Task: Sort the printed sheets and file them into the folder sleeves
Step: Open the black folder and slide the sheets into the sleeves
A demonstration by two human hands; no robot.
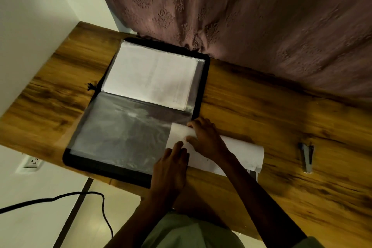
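Note:
A black zip folder (206, 78) lies open on the wooden table. Its far half holds a clear sleeve filled with printed sheets (151, 76). The near half shows an empty clear sleeve (120, 135). A curled white printed sheet (241, 153) lies across the folder's right edge, its left end partly inside the near sleeve. My right hand (205, 139) grips the sheet near the sleeve's opening. My left hand (171, 165) rests on the sleeve's right edge beside the sheet, fingers extended.
A grey stapler (307, 157) lies on the table (271, 110) to the right. A patterned curtain (261, 16) hangs behind the table. A black cable (80, 195) and a wall socket (32, 162) are at lower left, past the table edge.

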